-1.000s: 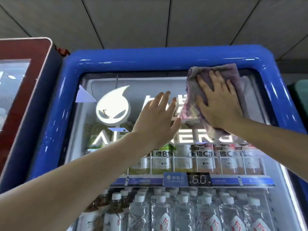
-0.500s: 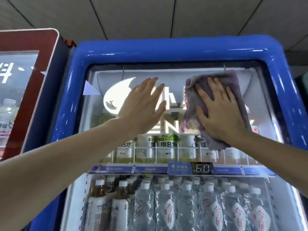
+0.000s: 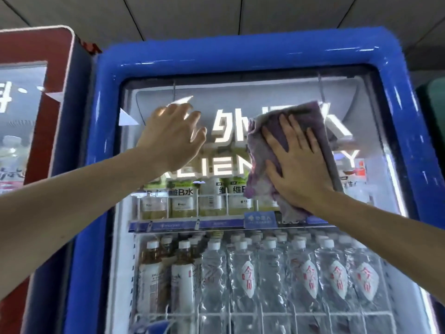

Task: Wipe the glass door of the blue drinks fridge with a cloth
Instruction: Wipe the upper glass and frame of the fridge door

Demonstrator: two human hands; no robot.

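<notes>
The blue drinks fridge (image 3: 106, 131) fills the view, and its glass door (image 3: 284, 273) shows lit lettering and rows of bottles behind it. A purple-grey cloth (image 3: 262, 184) lies flat against the upper right part of the glass. My right hand (image 3: 298, 165) presses it there with straight, spread fingers. Left of it, my left hand (image 3: 172, 136) rests against the upper glass over the logo, holding nothing, its fingers loosely bent.
A red fridge (image 3: 36, 92) stands close on the left of the blue one. A dark green object (image 3: 433, 112) shows at the right edge. Ceiling panels (image 3: 216, 13) run overhead. Inside, bottles fill two shelves behind white wire rails.
My right hand has slid the cloth down from the top right corner and slightly left. My left hand has shifted left along the glass and its fingers have bent.
</notes>
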